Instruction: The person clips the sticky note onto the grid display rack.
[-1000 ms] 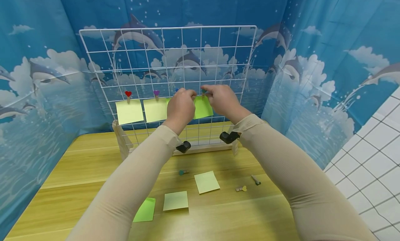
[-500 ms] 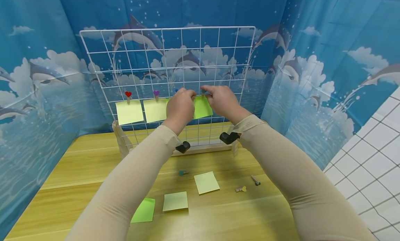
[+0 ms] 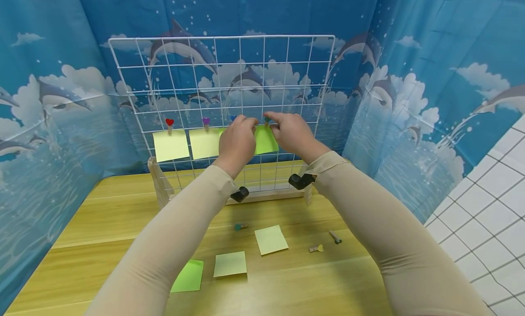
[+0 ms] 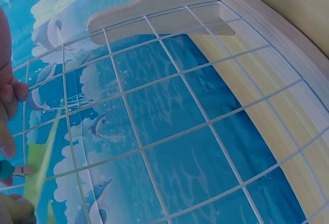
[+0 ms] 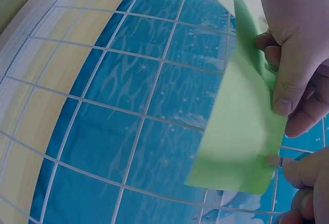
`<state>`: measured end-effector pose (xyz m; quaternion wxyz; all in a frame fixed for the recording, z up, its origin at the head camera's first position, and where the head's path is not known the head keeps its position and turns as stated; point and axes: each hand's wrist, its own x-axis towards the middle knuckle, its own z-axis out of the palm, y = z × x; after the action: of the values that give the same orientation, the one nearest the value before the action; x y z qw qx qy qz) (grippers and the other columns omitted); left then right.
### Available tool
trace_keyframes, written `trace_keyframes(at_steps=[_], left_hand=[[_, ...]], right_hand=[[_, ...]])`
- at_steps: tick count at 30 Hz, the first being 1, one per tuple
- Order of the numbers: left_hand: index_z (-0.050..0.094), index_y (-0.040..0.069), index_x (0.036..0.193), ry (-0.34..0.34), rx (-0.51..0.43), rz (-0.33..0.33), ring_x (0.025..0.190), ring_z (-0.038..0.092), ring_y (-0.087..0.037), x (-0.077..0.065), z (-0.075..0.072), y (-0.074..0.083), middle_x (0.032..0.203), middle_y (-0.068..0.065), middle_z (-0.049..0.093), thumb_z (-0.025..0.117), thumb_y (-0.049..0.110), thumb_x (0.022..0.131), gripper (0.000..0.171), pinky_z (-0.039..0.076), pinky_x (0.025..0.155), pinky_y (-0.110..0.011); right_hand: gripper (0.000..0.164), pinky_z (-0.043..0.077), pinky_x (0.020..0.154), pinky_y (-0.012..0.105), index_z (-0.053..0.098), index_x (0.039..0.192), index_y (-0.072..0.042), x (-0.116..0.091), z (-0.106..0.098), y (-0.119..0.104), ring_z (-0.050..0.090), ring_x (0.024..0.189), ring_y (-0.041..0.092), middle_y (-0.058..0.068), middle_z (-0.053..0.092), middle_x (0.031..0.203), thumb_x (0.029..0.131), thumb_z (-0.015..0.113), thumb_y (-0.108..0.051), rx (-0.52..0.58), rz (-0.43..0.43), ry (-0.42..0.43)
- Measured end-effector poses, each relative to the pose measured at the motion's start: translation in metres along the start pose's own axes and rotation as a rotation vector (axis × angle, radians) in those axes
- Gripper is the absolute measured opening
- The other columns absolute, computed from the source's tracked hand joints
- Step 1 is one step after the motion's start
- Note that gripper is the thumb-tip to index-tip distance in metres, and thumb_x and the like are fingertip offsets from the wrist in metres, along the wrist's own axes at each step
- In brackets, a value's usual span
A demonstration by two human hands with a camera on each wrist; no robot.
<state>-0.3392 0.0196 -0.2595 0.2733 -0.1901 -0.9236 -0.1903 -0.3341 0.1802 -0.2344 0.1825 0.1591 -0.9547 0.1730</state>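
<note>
In the head view my left hand pinches the top edge of a bright green sticky note against a white wire grid rack. Thumb and fingers of my right hand pinch a small wooden clip with a teal head, its jaws at the note's upper edge. The left wrist view shows that teal head beside the right fingertips. Farther left, two pale yellow notes hang from a red heart clip and a purple heart clip. A blue clip and another green note are mostly hidden behind my left hand.
On the wooden table lie two pale yellow notes, a green note partly under the left sleeve, a teal clip, a yellow heart clip and a dark green clip. A dolphin-print curtain surrounds the rack.
Both hands stay nearly in place on the note and the teal clip. The rack's left side, with its hanging notes, has shifted very slightly to the right.
</note>
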Motion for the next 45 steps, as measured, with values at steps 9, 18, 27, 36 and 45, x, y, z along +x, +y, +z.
trace_keyframes(at_steps=[9, 18, 27, 36, 45], left_hand=[[0.059, 0.021, 0.124, 0.014, -0.001, 0.005, 0.063, 0.054, -0.013, -0.002, -0.002, -0.001, 0.115, -0.001, 0.054, 0.045, 0.02, 0.098, 0.029, 0.045, 0.047, -0.028], [0.058, 0.019, 0.125, 0.046, 0.016, 0.046, 0.06, 0.052, -0.012, -0.007, -0.008, -0.004, 0.118, -0.003, 0.053, 0.047, 0.02, 0.097, 0.03, 0.043, 0.046, -0.027], [0.059, 0.017, 0.123, 0.124, 0.019, 0.166, 0.096, 0.056, -0.02, -0.019, -0.015, -0.013, 0.118, -0.004, 0.054, 0.055, 0.027, 0.093, 0.032, 0.052, 0.067, -0.032], [0.055, 0.014, 0.128, 0.121, 0.06, 0.273, 0.115, 0.052, -0.023, -0.042, -0.025, -0.031, 0.125, -0.006, 0.055, 0.053, 0.039, 0.091, 0.044, 0.044, 0.095, -0.044], [0.046, 0.015, 0.137, 0.041, 0.081, 0.311, 0.132, 0.038, -0.028, -0.071, -0.038, -0.05, 0.14, -0.007, 0.045, 0.048, 0.048, 0.092, 0.056, 0.033, 0.105, -0.05]], right_hand=[[0.046, 0.033, 0.042, 0.028, 0.033, 0.143, -0.033, -0.002, 0.001, 0.001, 0.034, 0.04, 0.019, 0.006, 0.049, 0.051, 0.099, 0.042, -0.022, 0.022, -0.002, -0.012], [0.049, 0.033, 0.043, 0.03, 0.03, 0.145, -0.033, -0.005, 0.002, 0.002, 0.036, 0.041, 0.021, 0.006, 0.048, 0.049, 0.098, 0.044, -0.025, 0.03, -0.015, 0.014], [0.055, 0.035, 0.041, 0.03, 0.023, 0.146, -0.038, -0.015, 0.0, 0.005, 0.042, 0.042, 0.022, 0.005, 0.048, 0.051, 0.097, 0.047, -0.03, 0.025, -0.047, 0.026], [0.056, 0.035, 0.039, 0.031, 0.02, 0.145, -0.039, -0.04, -0.005, 0.01, 0.042, 0.041, 0.02, 0.001, 0.049, 0.054, 0.097, 0.046, -0.032, 0.08, -0.097, 0.047], [0.055, 0.047, 0.062, 0.034, 0.029, 0.146, -0.027, -0.069, -0.007, 0.018, 0.058, 0.078, 0.016, -0.001, 0.061, 0.099, 0.095, 0.048, -0.037, 0.022, -0.164, 0.069]])
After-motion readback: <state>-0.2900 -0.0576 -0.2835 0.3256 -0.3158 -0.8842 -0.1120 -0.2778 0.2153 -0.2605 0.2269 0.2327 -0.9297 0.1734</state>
